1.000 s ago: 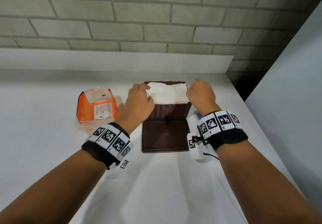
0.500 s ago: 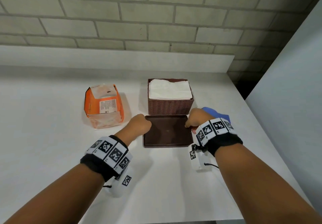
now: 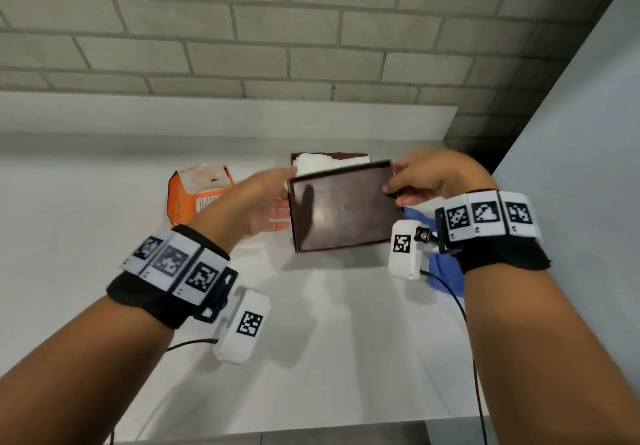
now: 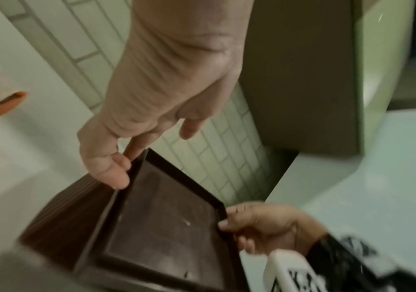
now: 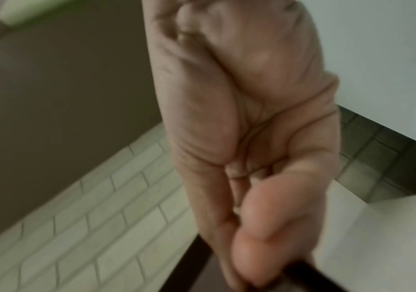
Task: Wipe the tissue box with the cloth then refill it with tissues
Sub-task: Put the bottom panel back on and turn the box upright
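Note:
A dark brown lid [image 3: 343, 209] is lifted off the counter and tilted, its hollow inner side facing me. My left hand [image 3: 282, 202] holds its left edge, thumb on the rim [image 4: 117, 177] and fingers behind. My right hand [image 3: 394, 190] pinches the right edge between thumb and fingers [image 5: 242, 249]. Behind the lid stands the brown wicker tissue box [image 3: 349, 156], mostly hidden, with white tissues [image 3: 315, 162] showing at its top. The blue cloth [image 3: 445, 273] lies on the counter under my right wrist.
An opened orange tissue pack [image 3: 197, 195] sits to the left of the box. The white counter [image 3: 346, 340] ends at a raised ledge and brick wall behind, with a pale panel [image 3: 571, 167] on the right. Its front edge is close to me.
Both hands came back from the tissues in the box to the lid lying flat in front of it, took its side edges and raised it, tilted, before the box.

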Action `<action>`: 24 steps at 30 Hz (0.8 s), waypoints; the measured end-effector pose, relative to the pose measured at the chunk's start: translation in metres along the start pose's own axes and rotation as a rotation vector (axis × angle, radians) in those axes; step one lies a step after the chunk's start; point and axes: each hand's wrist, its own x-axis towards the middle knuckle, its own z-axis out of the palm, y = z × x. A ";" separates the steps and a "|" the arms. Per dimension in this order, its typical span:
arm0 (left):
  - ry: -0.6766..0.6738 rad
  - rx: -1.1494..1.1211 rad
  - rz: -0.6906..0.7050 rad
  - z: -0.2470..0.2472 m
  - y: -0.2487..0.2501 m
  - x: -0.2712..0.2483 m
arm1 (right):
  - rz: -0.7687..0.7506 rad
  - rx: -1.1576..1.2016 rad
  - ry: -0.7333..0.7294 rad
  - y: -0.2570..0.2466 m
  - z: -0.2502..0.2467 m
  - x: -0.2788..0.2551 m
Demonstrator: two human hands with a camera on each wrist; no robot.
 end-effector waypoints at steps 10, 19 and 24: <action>0.161 -0.652 0.374 -0.004 0.069 0.012 | -0.585 0.334 0.301 -0.019 0.000 -0.001; 0.255 -0.222 0.364 0.011 0.033 0.076 | -0.345 0.605 0.385 -0.003 0.025 0.039; 0.339 0.100 0.293 0.012 0.017 0.097 | -0.280 0.097 0.441 0.002 0.039 0.052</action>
